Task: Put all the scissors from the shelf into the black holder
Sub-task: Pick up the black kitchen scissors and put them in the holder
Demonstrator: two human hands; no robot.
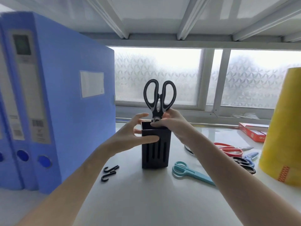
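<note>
left hand (130, 136) grips the black holder (155, 147) on the shelf (146, 201), thumb across its front, fingers behind. right hand (171, 123) pinches the black-handled scissors (158, 98) at the pivot, blades down inside the holder. teal scissors (189, 172) and red scissors (229, 149) lie right of it.

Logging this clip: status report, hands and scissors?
Left hand steadies black holder. Right hand seats black-and-grey scissors, blades down. Teal scissors and others lie on shelf. Nothing blocking.
</note>
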